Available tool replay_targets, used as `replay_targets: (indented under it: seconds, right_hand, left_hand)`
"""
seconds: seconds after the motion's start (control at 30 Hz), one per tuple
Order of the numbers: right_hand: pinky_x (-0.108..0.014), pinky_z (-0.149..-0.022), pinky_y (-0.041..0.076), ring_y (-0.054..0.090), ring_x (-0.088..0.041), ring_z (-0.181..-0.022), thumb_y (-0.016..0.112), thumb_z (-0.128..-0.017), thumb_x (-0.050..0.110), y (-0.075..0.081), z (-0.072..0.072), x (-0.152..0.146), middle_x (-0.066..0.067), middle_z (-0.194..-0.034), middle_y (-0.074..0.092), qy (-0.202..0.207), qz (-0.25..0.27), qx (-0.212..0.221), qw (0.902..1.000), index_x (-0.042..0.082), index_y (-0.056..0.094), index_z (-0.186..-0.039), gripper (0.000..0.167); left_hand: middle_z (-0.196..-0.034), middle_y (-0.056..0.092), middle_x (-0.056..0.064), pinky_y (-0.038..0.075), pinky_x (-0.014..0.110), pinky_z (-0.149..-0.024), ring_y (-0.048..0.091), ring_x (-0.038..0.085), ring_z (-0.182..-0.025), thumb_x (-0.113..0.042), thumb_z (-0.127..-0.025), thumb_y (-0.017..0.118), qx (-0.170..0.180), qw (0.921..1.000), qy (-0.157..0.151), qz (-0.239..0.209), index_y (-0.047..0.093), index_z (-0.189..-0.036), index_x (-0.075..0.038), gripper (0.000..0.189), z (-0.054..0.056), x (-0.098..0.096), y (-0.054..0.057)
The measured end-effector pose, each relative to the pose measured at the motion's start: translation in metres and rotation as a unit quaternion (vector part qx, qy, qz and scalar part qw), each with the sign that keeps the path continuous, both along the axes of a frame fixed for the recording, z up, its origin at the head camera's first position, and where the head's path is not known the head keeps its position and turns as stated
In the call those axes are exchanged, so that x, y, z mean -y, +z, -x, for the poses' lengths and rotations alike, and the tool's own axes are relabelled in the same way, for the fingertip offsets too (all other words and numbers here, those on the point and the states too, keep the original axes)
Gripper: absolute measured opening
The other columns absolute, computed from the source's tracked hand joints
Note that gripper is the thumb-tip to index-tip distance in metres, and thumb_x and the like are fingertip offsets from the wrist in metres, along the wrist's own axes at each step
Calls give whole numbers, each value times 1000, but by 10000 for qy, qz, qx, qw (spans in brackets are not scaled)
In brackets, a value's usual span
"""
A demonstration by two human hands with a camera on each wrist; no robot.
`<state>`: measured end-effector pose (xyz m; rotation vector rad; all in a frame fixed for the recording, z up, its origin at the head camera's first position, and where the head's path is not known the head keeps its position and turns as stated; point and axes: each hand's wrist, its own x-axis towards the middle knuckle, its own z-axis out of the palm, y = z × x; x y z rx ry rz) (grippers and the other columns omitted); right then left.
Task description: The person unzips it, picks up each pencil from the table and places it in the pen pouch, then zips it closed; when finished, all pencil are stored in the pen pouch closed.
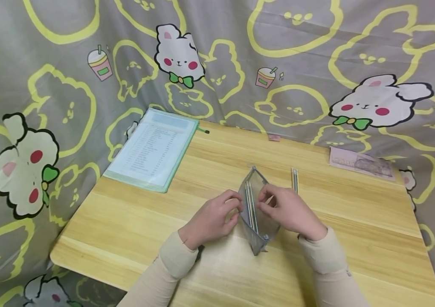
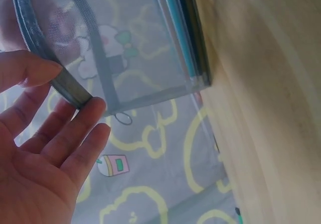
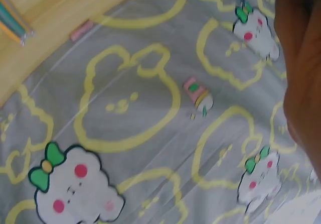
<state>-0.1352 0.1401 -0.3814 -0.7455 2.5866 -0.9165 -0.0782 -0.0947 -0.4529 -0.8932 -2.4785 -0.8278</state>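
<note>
A grey see-through mesh zip pouch (image 1: pixel 255 243) stands upright on the table, its mouth spread. Slim teal and dark pencil-like sticks (image 2: pixel 176 30) lie inside along one side. My left hand (image 1: pixel 213 217) pinches the zipped rim between thumb and fingers, as the left wrist view shows closely. At the opposite rim, my right hand (image 1: pixel 288 209) has its thumb and forefinger brought together on the pouch; part of the rim is hidden behind them. Only a dark part of the right hand (image 3: pixel 303 73) appears in the right wrist view. More slim sticks (image 1: pixel 295 181) lie on the table just beyond it.
A pale blue printed sheet in a green-edged folder (image 1: pixel 152 149) lies at the back left, with a green pull tab. A pinkish printed paper (image 1: pixel 361 163) lies at the back right, and a small pink piece (image 1: pixel 274 137) at the rear edge. Patterned curtain (image 1: pixel 217 64) surrounds the table.
</note>
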Motion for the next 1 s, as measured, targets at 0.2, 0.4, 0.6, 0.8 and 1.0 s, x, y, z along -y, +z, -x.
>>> replay_targets:
  seconds: [0.2, 0.4, 0.6, 0.8, 1.0]
  right_hand:
    - [-30, -61, 58, 73, -21, -77, 67, -104, 27, 3, 30, -47, -11, -95, 76, -1047, 162, -202, 9942, 8, 67, -108, 19]
    - [-38, -71, 49, 69, -33, -90, 59, -105, 34, -48, 70, -109, -23, -108, 72, -2124, -870, -383, 9726, 2, 64, -110, 33]
    - [-46, -79, 50, 64, -37, -93, 57, -102, 27, -85, 76, -109, -20, -103, 70, -1988, -1146, -51, 9733, 1, 63, -109, 28]
    - [-43, -74, 50, 62, -31, -85, 59, -99, 16, -86, 70, -87, -17, -96, 67, -1570, -1107, -171, 9812, 0, 61, -106, 17]
    - [-43, -66, 50, 60, -30, -76, 65, -88, 12, -88, 67, -89, -14, -86, 65, -1668, -1478, -260, 9745, 2, 61, -95, 13]
  left_hand:
    - [-120, 69, 7, 59, 24, -72, 71, 14, -88, 0, -86, 77, -1, 10000, 39, -2, 68, -99, -11, 19, 0, 0, 1]
    - [-119, 69, 9, 58, 22, -69, 69, 13, -83, 1, -85, 76, -53, 10000, 25, -45, 69, -97, -10, 18, -1, 0, 0]
    - [-118, 68, 7, 57, 21, -69, 67, 12, -82, 1, -85, 76, -31, 10000, 1, -30, 69, -98, -10, 18, -2, -1, 1]
    - [-119, 68, 7, 56, 20, -69, 66, 11, -81, 1, -86, 76, -4, 10000, -2, -9, 69, -98, -10, 18, -3, -2, 2]
    - [-120, 68, 6, 55, 21, -67, 66, 10, -79, -1, -86, 77, 53, 9999, 60, 76, 69, -99, -10, 17, -3, -3, 5]
